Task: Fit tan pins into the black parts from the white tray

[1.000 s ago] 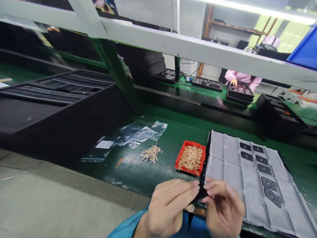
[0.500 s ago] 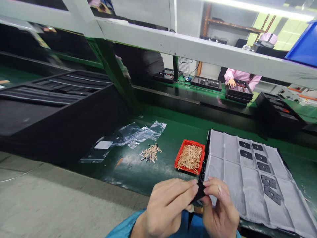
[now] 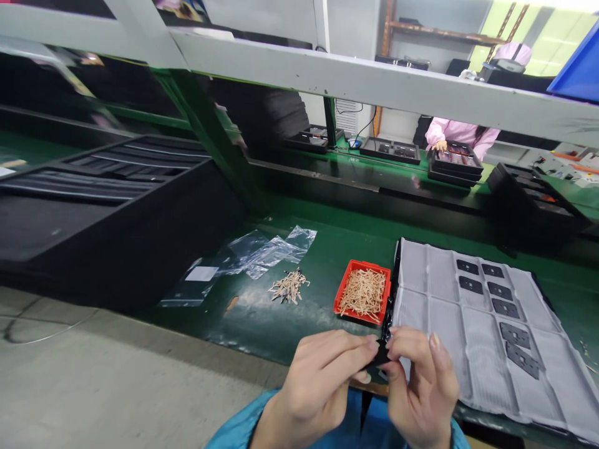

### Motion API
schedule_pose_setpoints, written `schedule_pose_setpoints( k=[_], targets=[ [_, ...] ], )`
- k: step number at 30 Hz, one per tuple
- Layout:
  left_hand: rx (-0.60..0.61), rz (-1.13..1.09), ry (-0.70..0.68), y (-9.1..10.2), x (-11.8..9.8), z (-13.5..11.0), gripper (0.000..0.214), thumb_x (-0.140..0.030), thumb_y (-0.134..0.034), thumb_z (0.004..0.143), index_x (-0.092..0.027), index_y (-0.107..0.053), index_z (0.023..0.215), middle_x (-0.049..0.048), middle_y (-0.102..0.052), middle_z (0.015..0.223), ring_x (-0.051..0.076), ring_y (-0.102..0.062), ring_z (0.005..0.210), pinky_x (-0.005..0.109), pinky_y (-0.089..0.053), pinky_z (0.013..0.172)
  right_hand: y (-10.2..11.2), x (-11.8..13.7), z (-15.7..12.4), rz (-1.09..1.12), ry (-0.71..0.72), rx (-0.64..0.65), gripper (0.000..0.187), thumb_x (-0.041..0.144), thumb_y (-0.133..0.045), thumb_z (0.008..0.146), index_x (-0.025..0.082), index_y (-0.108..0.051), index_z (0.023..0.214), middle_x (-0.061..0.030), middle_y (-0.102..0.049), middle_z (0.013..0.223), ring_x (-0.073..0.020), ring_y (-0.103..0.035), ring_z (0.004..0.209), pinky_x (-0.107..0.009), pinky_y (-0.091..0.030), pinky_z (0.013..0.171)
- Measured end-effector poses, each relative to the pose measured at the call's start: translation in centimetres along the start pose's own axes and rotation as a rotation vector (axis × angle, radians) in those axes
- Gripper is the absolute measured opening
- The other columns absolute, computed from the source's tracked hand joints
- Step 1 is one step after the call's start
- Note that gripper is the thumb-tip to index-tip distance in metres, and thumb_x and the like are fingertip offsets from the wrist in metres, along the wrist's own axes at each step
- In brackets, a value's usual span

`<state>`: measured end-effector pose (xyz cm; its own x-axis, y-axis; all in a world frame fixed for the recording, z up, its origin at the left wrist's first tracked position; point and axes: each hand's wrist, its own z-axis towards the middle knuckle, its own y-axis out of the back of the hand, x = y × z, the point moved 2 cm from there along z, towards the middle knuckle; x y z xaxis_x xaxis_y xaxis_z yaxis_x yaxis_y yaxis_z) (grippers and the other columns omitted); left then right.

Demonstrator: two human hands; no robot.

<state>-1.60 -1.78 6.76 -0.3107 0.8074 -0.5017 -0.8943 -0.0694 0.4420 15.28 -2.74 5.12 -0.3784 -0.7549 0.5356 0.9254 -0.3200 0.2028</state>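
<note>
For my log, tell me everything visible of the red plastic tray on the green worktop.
The shallow, rectangular, open red tray looks plastic and sits upright on the green worktop. Thin beige strips fill it in a tangle, some reaching its near rim. It lies beside the segmented grey mat; whether they touch is unclear. Neither left hand nor right hand touches it.

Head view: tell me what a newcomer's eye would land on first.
Probably the red tray, heaped with thin tan pieces and vivid against the green table. Next, the left hand and right hand at the bottom, fingertips meeting at a small black piece. Right of the tray, the gray sheet stands out, with flat black parts lying on it.
</note>
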Motion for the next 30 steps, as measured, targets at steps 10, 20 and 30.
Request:
schedule_pose_setpoints(
  k=[10,20,30],
  targets=[
    [0.001,0.044,0.022,0.2,0.5,0.3,0.037,0.009,-0.05,0.089,-0.009,-0.074,0.111,0.0114,-0.082,0.099,0.016,-0.079,0.085,0.024,-0.064,0.077,-0.9,0.0,-0.1,-0.061,-0.013,-0.031,0.079,-0.006,-0.049,0.095,0.025,-0.029,0.164,0.0014,-0.062,0.081,-0.0137,-0.062,0.079,-0.036,-0.066,0.081],
    [-0.012,0.163,-0.093,1.0,0.6,-0.4,0.025,-0.004,-0.055,0.1,-0.008,-0.074,0.115,0.0163,-0.081,0.112,0.022,-0.078,0.105,0.031,-0.067,0.088,-0.7,-0.2,-0.1,0.009,-0.016,-0.077,0.083,-0.003,-0.062,0.093,0.024,-0.028,0.164,-0.0011,-0.072,0.092,-0.0169,-0.072,0.088,-0.039,-0.067,0.087],
    [0.033,0.269,-0.137,1.8,-0.1,-0.1,0.023,-0.009,-0.054,0.104,-0.01,-0.076,0.11,0.0125,-0.082,0.109,0.02,-0.079,0.104,0.029,-0.068,0.088,0.7,0.6,0.2,-0.201,0.038,0.082,0.029,0.006,-0.053,0.101,0.021,-0.061,0.124,-0.0015,-0.076,0.09,-0.0157,-0.076,0.087,-0.034,-0.068,0.084]
  ],
)
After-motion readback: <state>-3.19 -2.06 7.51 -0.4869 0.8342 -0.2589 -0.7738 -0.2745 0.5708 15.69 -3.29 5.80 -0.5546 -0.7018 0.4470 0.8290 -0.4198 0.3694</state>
